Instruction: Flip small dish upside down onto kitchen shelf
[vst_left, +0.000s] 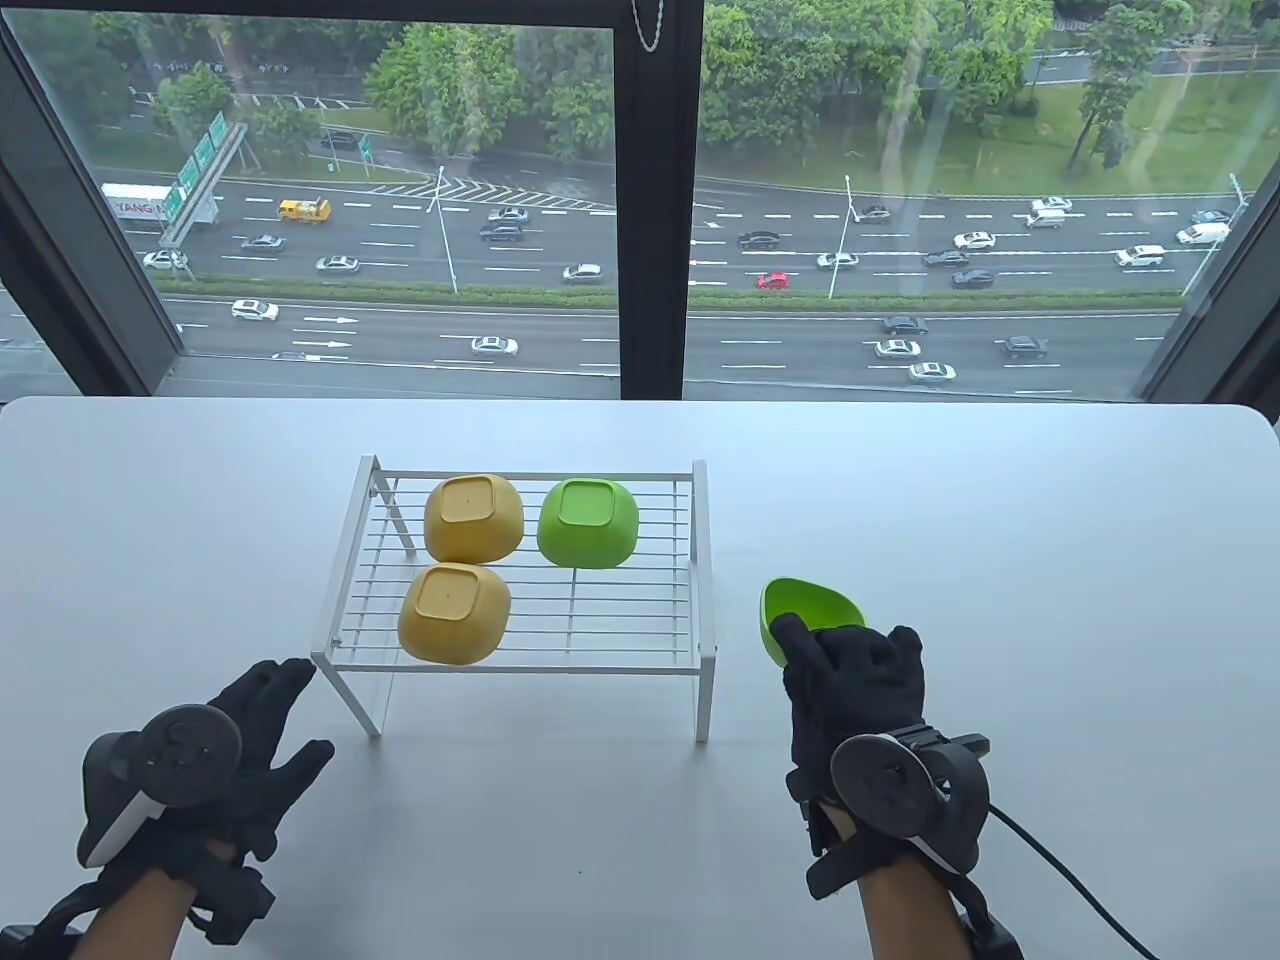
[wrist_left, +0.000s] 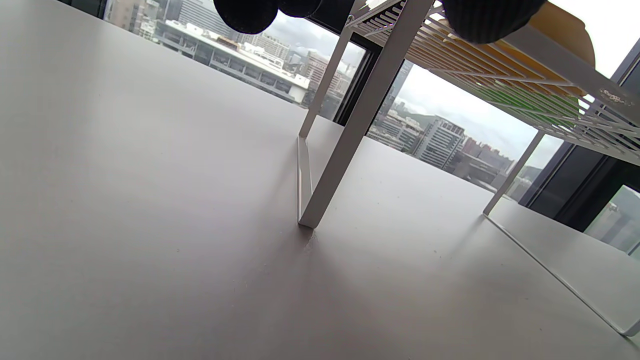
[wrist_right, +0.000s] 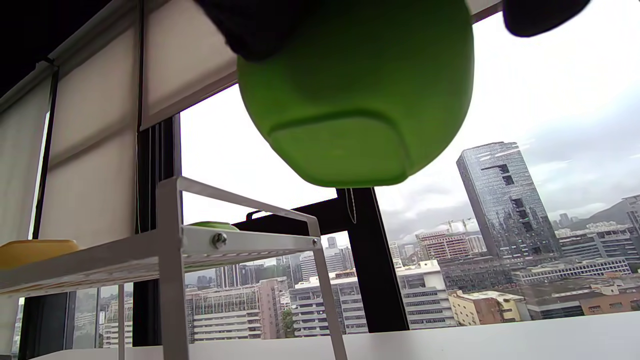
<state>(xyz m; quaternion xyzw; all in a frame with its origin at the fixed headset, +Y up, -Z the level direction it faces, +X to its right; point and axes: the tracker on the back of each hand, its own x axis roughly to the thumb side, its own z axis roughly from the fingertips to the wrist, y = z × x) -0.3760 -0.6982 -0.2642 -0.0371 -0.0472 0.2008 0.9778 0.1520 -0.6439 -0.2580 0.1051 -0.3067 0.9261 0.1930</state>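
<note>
My right hand (vst_left: 850, 670) grips a small green dish (vst_left: 805, 612), right of the white wire shelf (vst_left: 690, 560), lifted off the table and tilted with its opening facing up and away. The right wrist view shows the dish's underside (wrist_right: 355, 95) with my fingers (wrist_right: 260, 27) on it. On the shelf lie two yellow dishes (vst_left: 473, 517) (vst_left: 455, 612) and one green dish (vst_left: 588, 522), all upside down. My left hand (vst_left: 265, 730) is open by the shelf's front left corner; its fingertips (wrist_left: 487, 20) seem to touch the shelf's edge (wrist_left: 550, 55).
The shelf's front right quarter (vst_left: 620, 620) holds nothing. The white table (vst_left: 1000, 520) stretches to the window behind. The shelf's legs (wrist_left: 350, 130) stand on the table close to my left hand. A cable (vst_left: 1070, 880) trails from my right wrist.
</note>
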